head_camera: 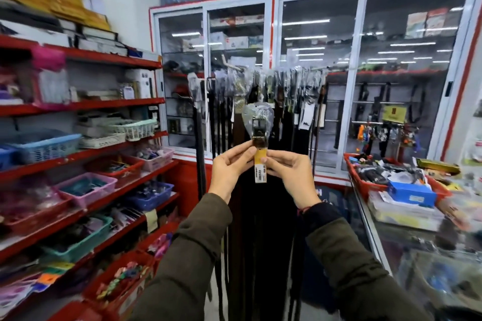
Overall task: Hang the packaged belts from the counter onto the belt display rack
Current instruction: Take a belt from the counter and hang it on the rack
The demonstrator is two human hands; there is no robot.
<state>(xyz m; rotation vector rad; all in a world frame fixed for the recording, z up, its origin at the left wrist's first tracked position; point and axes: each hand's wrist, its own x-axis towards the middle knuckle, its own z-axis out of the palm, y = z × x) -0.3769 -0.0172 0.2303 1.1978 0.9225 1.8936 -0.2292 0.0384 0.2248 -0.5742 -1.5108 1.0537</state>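
One belt held up in front of the rack, ready to go on.

The packaged belt point(257, 125) is raised at chest height, its buckle end in clear wrap pointing up and a yellow price tag point(260, 165) dangling just below. The left hand point(229, 164) pinches the strap under the buckle, and the right hand point(288, 168) pinches it from the other side at the tag, so both are closed on the same belt. Just behind it stands the belt display rack point(273, 73), its rail already crowded with wrapped buckles and dark straps hanging down. This looks like the carrying-to-the-rack step. Next, I'd guess, the hanging hole in the wrap must be lifted to a free hook. The counter point(407, 229) lies off to the right, cluttered with goods.
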